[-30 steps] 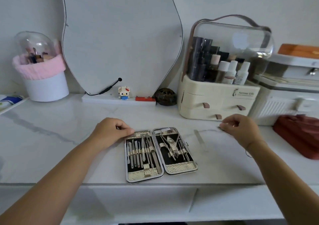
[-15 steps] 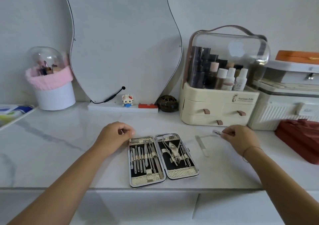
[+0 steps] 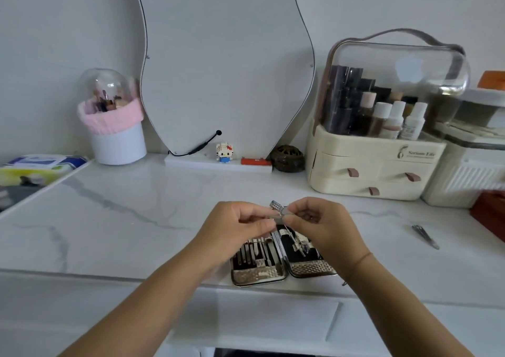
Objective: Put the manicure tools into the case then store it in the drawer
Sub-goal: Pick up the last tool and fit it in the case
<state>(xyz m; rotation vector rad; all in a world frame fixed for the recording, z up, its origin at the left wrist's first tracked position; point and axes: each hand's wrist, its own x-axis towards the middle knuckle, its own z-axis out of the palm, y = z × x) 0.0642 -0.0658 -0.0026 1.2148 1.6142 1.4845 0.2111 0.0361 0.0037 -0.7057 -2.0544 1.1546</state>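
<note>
– Both hands had shifted since the second before. Left hand (image 3: 237, 228) had left its spot by the far left corner of the case (image 3: 259, 274). Right hand (image 3: 322, 225) had come in from the right, away from the tabletop near the cream organiser (image 3: 374, 165). They met over the case.

– Grip?

– Fingers of both curled, each hand pinching the same small metal tool (image 3: 277, 209) between thumb and fingertips. Left hand had its left end, right hand its right end. A textured tip stuck up between the two hands. I held the tool above the case, clear of it.

– And the case itself?

– Open and flat at the near edge of the marble tabletop (image 3: 123, 220), straight under my hands. Two halves lay side by side, hinge running near to far. The left half held a row of slim tools. My right hand and wrist hid part of the right half, though a few tools showed.

– Anything loose?

– A second tool (image 3: 425, 237), dark metal, lay on the tabletop well to the right of the case. The organiser stood far right, with bottles under its clear lid and three small drawers below. A mirror (image 3: 226, 69) leaned at far centre, and a pink-cuffed brush pot (image 3: 114, 137) stood far left.
</note>
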